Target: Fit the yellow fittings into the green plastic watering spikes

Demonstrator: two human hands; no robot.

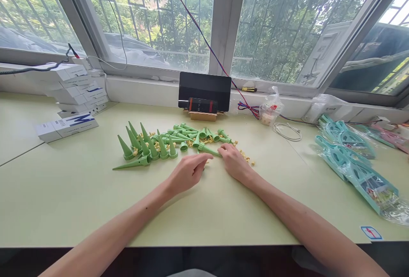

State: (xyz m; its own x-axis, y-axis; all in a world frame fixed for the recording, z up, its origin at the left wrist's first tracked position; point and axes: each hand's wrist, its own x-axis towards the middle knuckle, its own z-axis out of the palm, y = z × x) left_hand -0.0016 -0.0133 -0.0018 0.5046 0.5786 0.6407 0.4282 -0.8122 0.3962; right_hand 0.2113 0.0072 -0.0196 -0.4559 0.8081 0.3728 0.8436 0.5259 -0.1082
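My right hand point(234, 160) has its fingertips closed at the narrow tip of a green plastic cone-shaped spike point(208, 149), whose wide capped end points left. Close beside it, my left hand point(188, 172) is curled with the forefinger towards the same spike. What its fingers hold, if anything, is hidden from me. Several green spikes point(145, 146) stand upright on their caps at the left, and one spike point(134, 163) lies on its side in front of them. Behind my hands, more spikes point(182, 133) lie in a loose heap, with small yellow parts point(245, 157) scattered among and beside them.
A black tablet point(204, 85) leans by the window, with a phone point(202, 105) on a cardboard stand before it. White boxes point(68, 127) are stacked at left. Wrapped teal plastic items point(358, 170) lie at right, near a white cable point(286, 132) and a plastic bag point(270, 108).
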